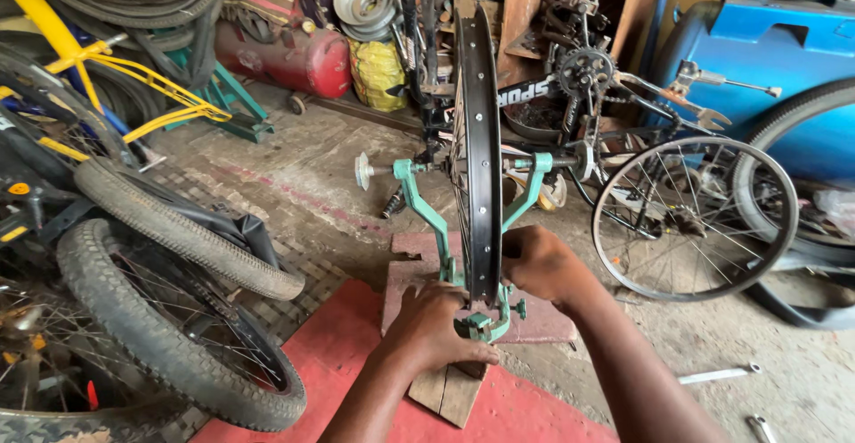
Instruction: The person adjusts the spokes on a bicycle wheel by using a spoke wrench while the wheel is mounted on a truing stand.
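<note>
My left hand [436,327] rests curled over the base of the green metal truing stand [419,198], fingers closed on its lower adjuster. My right hand [539,265] pinches the black bicycle rim [478,140], which stands upright between the stand's arms. I judge I'm mid-truing, checking the wobble; next calls for a slow spin with steady fingers near the spokes.

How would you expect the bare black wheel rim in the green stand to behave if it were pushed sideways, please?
The black rim would probably spin freely, since its axle sits between the green stand arms. It looks stiff, being a metal hoop. The stand may tip, as its base is narrow; the left hand rests there and the right hand by the rim.
</note>
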